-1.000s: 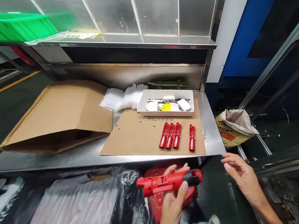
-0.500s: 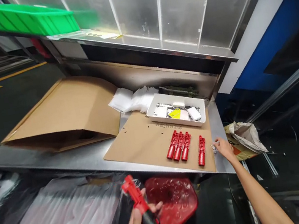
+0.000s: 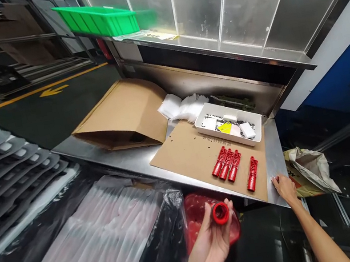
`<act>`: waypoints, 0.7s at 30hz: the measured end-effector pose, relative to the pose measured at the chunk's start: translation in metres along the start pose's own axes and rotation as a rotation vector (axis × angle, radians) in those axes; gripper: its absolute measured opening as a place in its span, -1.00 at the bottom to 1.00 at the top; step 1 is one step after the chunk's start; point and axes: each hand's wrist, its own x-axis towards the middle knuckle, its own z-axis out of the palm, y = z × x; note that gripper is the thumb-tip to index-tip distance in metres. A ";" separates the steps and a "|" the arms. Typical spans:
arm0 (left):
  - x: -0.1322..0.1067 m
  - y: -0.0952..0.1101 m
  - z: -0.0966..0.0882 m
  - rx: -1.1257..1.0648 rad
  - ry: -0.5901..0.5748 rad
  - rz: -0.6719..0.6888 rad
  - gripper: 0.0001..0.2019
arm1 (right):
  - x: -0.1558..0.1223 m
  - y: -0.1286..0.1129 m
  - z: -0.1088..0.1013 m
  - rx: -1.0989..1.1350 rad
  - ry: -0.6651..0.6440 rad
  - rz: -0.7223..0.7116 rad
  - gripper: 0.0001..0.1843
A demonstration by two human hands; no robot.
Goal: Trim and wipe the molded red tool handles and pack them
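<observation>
Tube [image 3: 220,213] is in front of the cardboard sheet [image 3: 185,151], in your left hand [image 3: 216,236]: thumb one side, fingers the other, pinching it near its open end, which faces you. Your right hand [image 3: 286,189] is just right of the sheet, fingers curled down onto the bench [image 3: 273,149]; can't tell if they're pinching anything.

Handling, my take: keep the left pinch even, enough to stop the tube rolling, not enough to squeeze it out of round. Keep fingertips off the mouth so you can see in. Right side: fingertips low against the metal, and if there's a small piece under them, lift straight up rather than scraping. Keep that wrist away from the lone red shell [image 3: 252,173] near the sheet's right edge.

Tube end is a round red ring, looks like moulded plastic, hollow and darker inside; rest is hidden end-on. The three side-by-side shells [image 3: 226,164] on the sheet look like the same stuff, slim, ribbed. Sheet is matte brown board with print. White tray [image 3: 219,134] on its back right corner: shallow, smooth, bright yellow tag [image 3: 225,128] inside. Bench metal looks slick.
</observation>
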 end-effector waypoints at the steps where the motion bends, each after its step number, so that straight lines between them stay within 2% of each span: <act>1: 0.000 -0.002 0.001 -0.001 0.003 -0.002 -0.47 | -0.001 0.005 0.000 0.038 -0.001 0.017 -0.71; 8: -0.006 -0.012 0.016 -0.037 0.159 0.042 -0.53 | -0.019 0.029 -0.009 0.489 0.051 0.088 -0.71; 13: -0.008 -0.018 0.017 -0.011 0.165 0.049 -0.66 | -0.047 0.023 -0.027 0.898 0.097 0.044 -0.62; 17: -0.006 -0.026 0.011 0.076 0.128 0.119 -0.73 | -0.095 0.004 -0.061 1.148 0.069 -0.088 -0.38; 19: -0.007 -0.031 0.008 0.172 0.055 0.158 -0.69 | -0.128 -0.006 -0.081 1.230 0.043 -0.174 -0.40; 21: -0.010 -0.035 0.006 0.288 -0.016 0.179 -0.66 | -0.164 -0.015 -0.099 1.303 0.043 -0.282 -0.50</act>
